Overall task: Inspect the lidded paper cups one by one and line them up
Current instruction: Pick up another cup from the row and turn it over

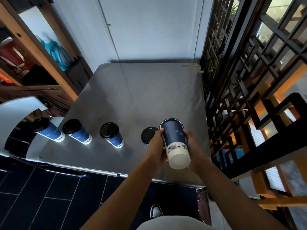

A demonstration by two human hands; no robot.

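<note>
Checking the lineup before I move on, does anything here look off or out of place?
Only the held cup: both hands grip it tilted, base toward the camera. Another cup sits half hidden behind the left hand. No spills show.

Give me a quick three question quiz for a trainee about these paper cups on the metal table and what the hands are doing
1. How many lidded cups stand in the row on the metal table, apart from the one in hand?
2. True or false: the held cup is tilted with its pale base toward the camera.
3. What lies just left of the left hand? A) a spoon B) a black lid C) a straw

Key
1. Three: the left cup, middle cup and right cup.
2. True; the right hand grips its other side.
3. B, the black lid; what is under it is hidden.
</note>
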